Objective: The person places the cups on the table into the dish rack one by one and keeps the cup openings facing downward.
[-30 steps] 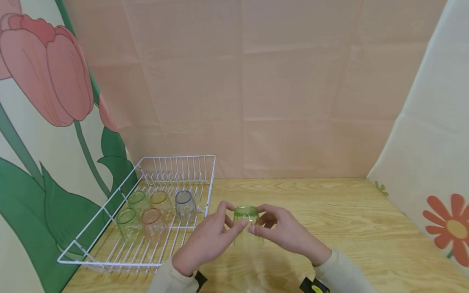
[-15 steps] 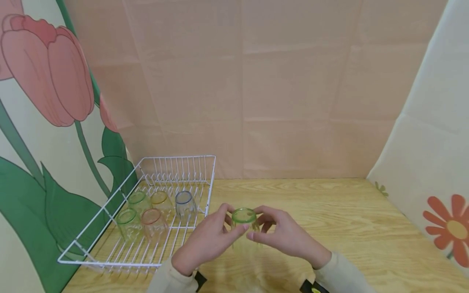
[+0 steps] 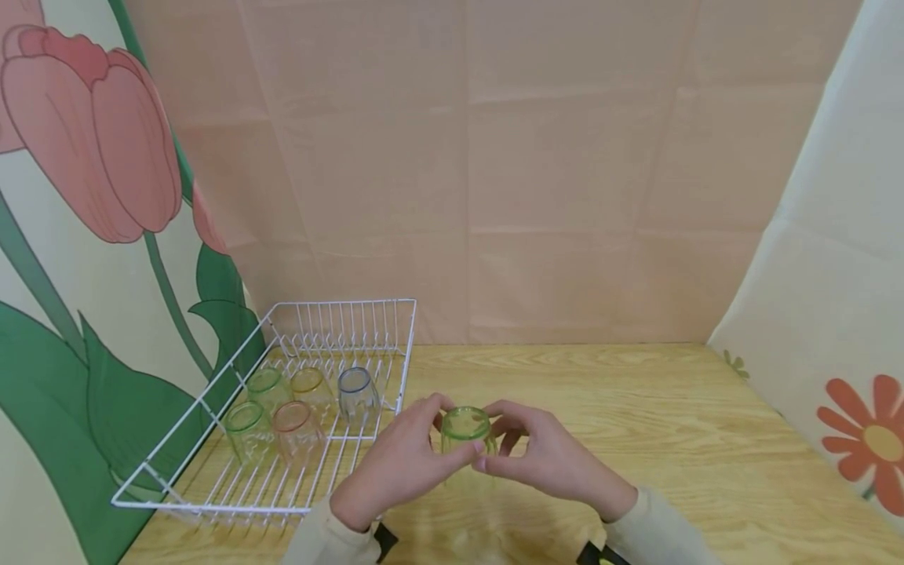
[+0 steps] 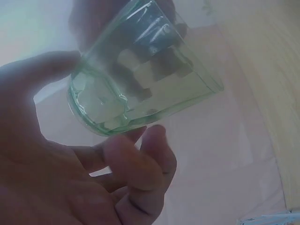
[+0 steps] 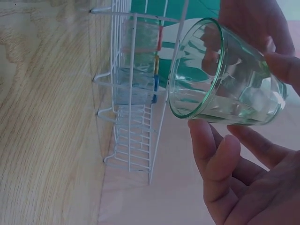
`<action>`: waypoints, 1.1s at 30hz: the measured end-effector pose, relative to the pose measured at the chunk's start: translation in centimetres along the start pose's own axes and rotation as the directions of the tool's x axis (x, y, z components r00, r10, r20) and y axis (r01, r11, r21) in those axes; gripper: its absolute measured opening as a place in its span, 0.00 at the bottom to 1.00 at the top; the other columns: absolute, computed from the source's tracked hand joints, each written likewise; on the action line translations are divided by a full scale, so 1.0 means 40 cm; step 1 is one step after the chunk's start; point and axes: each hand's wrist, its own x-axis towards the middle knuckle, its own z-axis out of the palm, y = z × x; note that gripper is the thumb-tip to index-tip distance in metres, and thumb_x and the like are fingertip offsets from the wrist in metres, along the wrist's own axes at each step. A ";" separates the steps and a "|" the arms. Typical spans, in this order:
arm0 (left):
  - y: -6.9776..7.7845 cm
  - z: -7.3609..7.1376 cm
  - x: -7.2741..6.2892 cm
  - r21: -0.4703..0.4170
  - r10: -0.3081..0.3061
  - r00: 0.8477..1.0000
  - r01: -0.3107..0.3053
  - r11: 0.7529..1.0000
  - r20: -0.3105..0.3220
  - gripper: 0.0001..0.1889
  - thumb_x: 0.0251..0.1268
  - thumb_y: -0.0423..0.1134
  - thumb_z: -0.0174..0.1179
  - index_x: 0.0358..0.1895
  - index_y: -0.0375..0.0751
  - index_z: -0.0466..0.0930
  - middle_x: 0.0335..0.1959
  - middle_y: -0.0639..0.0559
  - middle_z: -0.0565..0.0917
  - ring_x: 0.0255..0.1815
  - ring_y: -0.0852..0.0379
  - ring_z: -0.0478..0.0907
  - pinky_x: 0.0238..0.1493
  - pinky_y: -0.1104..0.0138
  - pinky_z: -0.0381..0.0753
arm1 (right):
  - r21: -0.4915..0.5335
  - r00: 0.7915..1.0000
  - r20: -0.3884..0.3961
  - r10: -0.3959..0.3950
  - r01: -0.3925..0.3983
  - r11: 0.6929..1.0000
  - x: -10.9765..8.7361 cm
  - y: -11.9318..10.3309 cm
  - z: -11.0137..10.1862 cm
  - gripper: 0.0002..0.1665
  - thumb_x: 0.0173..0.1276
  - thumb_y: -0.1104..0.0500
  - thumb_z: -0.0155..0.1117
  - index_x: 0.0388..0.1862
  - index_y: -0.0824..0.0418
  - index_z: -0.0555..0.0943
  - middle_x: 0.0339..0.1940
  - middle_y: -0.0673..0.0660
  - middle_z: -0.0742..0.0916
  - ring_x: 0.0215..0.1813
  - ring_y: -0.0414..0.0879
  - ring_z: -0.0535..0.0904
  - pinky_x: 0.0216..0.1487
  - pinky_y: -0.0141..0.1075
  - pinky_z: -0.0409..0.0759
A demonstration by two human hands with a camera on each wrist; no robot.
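Observation:
Both hands hold a clear green drinking glass (image 3: 466, 424) mouth down in front of the person. My left hand (image 3: 404, 457) grips its left side between thumb and fingers near the base. From the right, my right hand (image 3: 549, 457) grips it the same way. The two thumbs meet across the near side. In the right wrist view the wide rim of the glass (image 5: 197, 70) faces the wooden table, clear of it. The left wrist view shows the thick base of the glass (image 4: 98, 103) beside the left thumb.
At the left stands a white wire dish rack (image 3: 406, 369). Inside are several glasses: two green-tinted, a yellow glass (image 3: 311, 384), a red glass (image 3: 293, 428) and a blue glass (image 3: 356, 396). A pinkish cloth backdrop (image 3: 565, 196) hangs behind the wooden table (image 3: 671, 439).
The glass has shifted slightly left and nearer the person, its base tipping more into view. The thumbs have come together across its near side. The rack and its glasses stay put.

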 end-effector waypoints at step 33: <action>-0.076 -0.208 -0.039 0.025 -0.100 0.974 0.107 0.994 -0.204 0.28 0.59 0.54 0.71 0.57 0.40 0.77 0.40 0.49 0.79 0.29 0.58 0.73 0.28 0.65 0.74 | -0.233 0.992 0.098 0.082 -0.057 0.971 -0.021 0.042 0.023 0.49 0.58 0.34 0.73 0.73 0.53 0.68 0.57 0.60 0.84 0.25 0.34 0.78 0.28 0.32 0.77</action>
